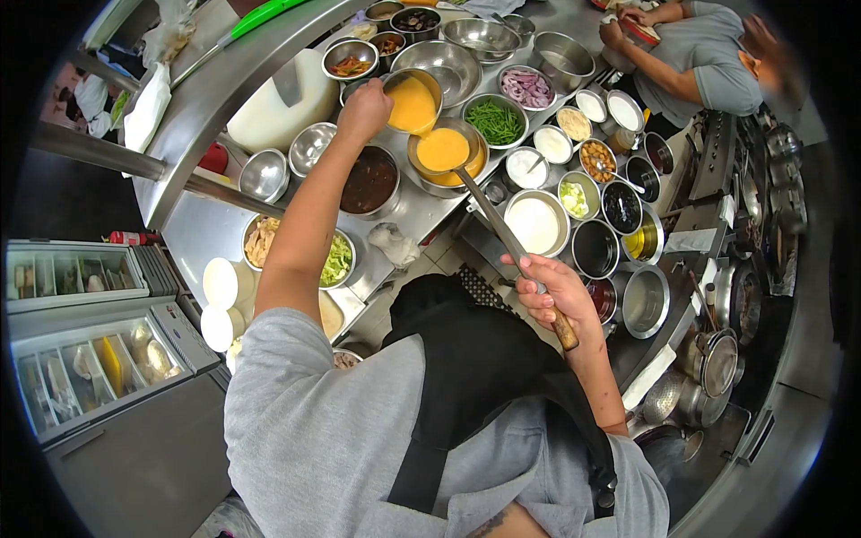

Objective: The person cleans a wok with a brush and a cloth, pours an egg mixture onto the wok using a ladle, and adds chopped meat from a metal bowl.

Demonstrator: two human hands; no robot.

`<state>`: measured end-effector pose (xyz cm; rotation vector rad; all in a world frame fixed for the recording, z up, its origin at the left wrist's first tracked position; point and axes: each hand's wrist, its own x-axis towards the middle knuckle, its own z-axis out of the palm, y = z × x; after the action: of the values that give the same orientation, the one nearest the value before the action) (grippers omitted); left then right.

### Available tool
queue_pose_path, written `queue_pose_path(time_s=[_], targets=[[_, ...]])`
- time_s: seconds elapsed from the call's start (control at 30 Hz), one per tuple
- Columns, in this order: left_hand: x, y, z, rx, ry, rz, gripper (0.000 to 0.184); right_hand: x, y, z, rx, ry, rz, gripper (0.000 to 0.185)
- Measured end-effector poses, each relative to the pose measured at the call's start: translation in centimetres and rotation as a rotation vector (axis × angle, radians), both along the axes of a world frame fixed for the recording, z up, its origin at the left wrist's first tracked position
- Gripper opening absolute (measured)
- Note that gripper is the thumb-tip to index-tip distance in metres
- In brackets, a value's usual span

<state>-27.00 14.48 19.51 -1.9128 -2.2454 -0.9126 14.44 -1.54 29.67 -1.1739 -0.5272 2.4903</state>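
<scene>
My left hand [366, 109] reaches across the counter, closed on the rim of a metal bowl of yellow liquid [411, 104] that looks like beaten egg. That bowl appears tilted toward the ladle. In my right hand [554, 294] is the wooden-ended handle of a long ladle [491, 213]. The ladle's cup is full of the same yellow liquid. Beneath the cup sits a second metal bowl [480, 179], also with yellow liquid, partly hidden. A pot of dark brown sauce [369, 181] stands under my left forearm.
Green beans [496, 120], sliced red onion [527, 88] and several pots of sauces crowd the counter. A white liquid pot [535, 222] is near the ladle handle. Another person [695, 63] works at the upper right. Stacked pans [708, 363] are at right.
</scene>
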Motion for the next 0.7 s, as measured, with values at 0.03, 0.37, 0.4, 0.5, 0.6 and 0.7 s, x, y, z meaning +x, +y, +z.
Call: queue_pose_path(time_s=[0.03,0.37,0.4,0.5,0.6,0.7], targets=[[-0.1,0.1,-0.2,0.0,0.0,0.0,0.017,0.0,0.0,-0.1,-0.006,0.006,0.002,0.032],[0.2,-0.3,-0.3,0.045,0.009,-0.019,0.017,0.3,0.1,-0.8,-0.003,0.03,0.012,0.033],[0.3,-0.4,-0.3,0.039,0.006,-0.015,0.017,0.4,0.1,-0.9,-0.006,0.031,0.013,0.033],[0.2,-0.5,-0.4,0.038,0.02,0.0,0.017,0.3,0.1,-0.8,-0.013,0.029,0.016,0.033],[-0.2,-0.3,-0.9,0.055,-0.006,0.001,0.018,0.4,0.1,-0.9,-0.014,0.025,0.016,0.033],[-0.6,-0.2,-1.4,0.031,-0.054,0.04,0.02,0.5,0.0,-0.8,-0.009,0.03,0.015,0.032]])
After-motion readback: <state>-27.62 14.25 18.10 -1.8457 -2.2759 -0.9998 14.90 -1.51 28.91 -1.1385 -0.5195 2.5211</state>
